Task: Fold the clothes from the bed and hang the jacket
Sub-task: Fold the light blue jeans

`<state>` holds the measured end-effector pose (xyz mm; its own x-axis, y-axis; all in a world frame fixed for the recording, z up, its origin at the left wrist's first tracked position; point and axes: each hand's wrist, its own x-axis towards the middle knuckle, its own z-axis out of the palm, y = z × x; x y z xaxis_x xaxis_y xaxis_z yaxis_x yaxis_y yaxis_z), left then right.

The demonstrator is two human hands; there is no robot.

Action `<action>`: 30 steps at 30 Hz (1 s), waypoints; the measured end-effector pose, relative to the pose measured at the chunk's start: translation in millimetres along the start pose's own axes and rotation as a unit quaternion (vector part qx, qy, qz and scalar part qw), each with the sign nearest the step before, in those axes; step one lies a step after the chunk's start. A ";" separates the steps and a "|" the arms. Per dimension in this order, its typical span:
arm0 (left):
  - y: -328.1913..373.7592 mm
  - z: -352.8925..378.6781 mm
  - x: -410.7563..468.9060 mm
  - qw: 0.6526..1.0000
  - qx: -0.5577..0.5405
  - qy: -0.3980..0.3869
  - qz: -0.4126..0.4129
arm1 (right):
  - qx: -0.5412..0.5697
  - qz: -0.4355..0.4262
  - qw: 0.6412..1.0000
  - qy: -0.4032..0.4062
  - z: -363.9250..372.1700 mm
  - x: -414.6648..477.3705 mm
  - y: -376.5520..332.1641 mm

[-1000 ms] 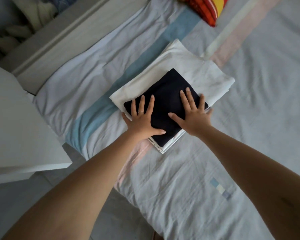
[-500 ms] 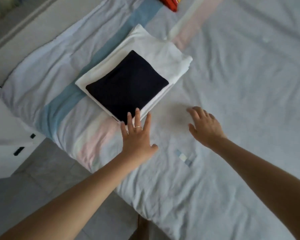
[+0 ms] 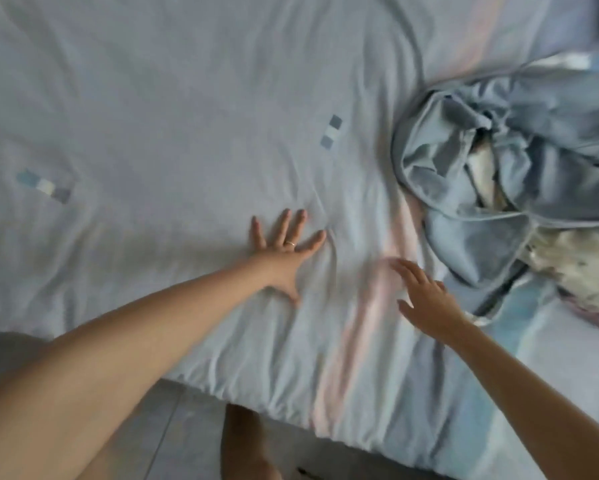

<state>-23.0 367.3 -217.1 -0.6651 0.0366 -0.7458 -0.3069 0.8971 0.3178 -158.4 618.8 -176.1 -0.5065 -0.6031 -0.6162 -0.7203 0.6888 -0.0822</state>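
While loose in a heap, pale blue clothes (image 3: 519, 161) near splay-fingered, empty left hand (image 3: 284, 251) and right hand (image 3: 426, 299).

The sheet (image 3: 173, 98) is pale grey-blue, crossed by soft pink and light blue stripes, with small blue-and-white squares. The crumpled garment (image 3: 481, 244) is dusty blue, cream inside. The floor (image 3: 187, 427) is grey.

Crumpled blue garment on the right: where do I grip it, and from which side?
Take the blue garment by its piped edge nearest the bare sheet, right hand coming from its left. That rim curves free of the heap; the middle looks bunched.
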 end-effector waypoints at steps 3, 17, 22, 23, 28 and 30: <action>52.9 -15.0 32.1 0.999 0.024 -0.023 -0.001 | 0.071 0.080 0.992 0.064 -15.4 -6.8 60.0; 88.6 -8.8 67.7 0.998 0.034 0.012 -0.042 | 0.336 0.191 0.919 0.072 -2.1 30.5 47.7; 90.8 -17.4 43.2 0.992 -0.088 0.059 -0.069 | 0.344 0.108 0.931 -0.053 13.1 -63.4 -63.9; 93.7 -13.2 36.6 0.978 -0.187 0.072 -0.054 | 0.335 0.090 0.936 -0.062 14.1 -78.4 -83.8; 102.2 -12.6 -99.7 0.782 -0.623 -0.012 -0.008 | 0.243 0.059 0.964 -0.089 -9.4 -133.6 -178.5; 79.3 -17.8 -148.3 0.786 -0.611 0.094 -0.012 | 0.294 0.074 0.948 -0.099 -25.9 -154.3 -211.6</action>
<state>39.2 425.2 -70.9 -0.7030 -0.1431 -0.6966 -0.6689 -0.1995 0.7161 59.9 555.7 -43.3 -0.4398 -0.4358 -0.7852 -0.2309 0.8998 -0.3701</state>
